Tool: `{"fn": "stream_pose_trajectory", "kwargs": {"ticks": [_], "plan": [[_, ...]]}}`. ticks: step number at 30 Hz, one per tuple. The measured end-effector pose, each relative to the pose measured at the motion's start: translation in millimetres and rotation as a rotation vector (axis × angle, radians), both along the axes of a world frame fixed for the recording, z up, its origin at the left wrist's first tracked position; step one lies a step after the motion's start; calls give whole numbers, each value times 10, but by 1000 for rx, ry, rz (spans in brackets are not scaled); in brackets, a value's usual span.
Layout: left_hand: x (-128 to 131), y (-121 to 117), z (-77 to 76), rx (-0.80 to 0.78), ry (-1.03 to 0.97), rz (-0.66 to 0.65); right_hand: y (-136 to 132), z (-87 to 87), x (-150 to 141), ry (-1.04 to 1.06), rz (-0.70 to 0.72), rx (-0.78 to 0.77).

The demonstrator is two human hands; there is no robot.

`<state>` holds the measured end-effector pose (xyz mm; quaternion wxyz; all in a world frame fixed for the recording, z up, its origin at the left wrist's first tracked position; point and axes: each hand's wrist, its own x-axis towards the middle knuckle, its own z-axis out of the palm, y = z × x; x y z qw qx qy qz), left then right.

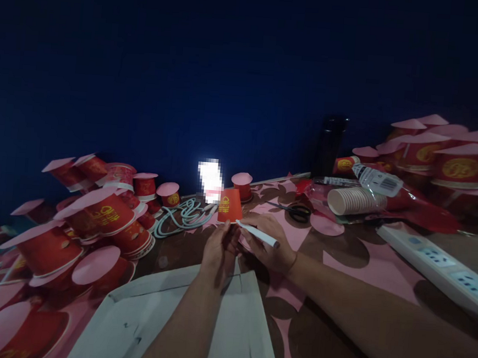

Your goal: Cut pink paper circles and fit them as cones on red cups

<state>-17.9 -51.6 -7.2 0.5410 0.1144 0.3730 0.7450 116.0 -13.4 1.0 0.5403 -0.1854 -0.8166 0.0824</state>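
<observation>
A red paper cup (231, 205) with gold lettering stands out just beyond my fingertips. Its lower edge meets the curled fingers of my left hand (218, 250), which appears closed on it; the fingertips are partly in shadow. My right hand (273, 242) is closed around a white pen-like stick (259, 234), whose tip points left toward the cup's lower edge. Both hands are close together above the front of the table. What lies between the palms is hard to make out.
Red cups (106, 212) with pink paper discs crowd the left; more (457, 163) are piled right. A lit phone (211, 179), coiled cable (184, 217), scissors (298, 211), stacked cups (353, 202), black bottle (330, 145) and power strip (434, 266) surround me. A pale board (162, 316) lies below my forearms.
</observation>
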Motion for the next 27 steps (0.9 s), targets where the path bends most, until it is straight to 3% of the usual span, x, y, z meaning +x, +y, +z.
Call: {"fn": "stream_pose_trajectory", "kwargs": {"ticks": [18,27], "plan": [[58,-61,96,56,2,-44,26,-53,-19,1,-7,-28],[49,-36,61,78,29,-79,47,-38,-16,11,-21,-16]]}}
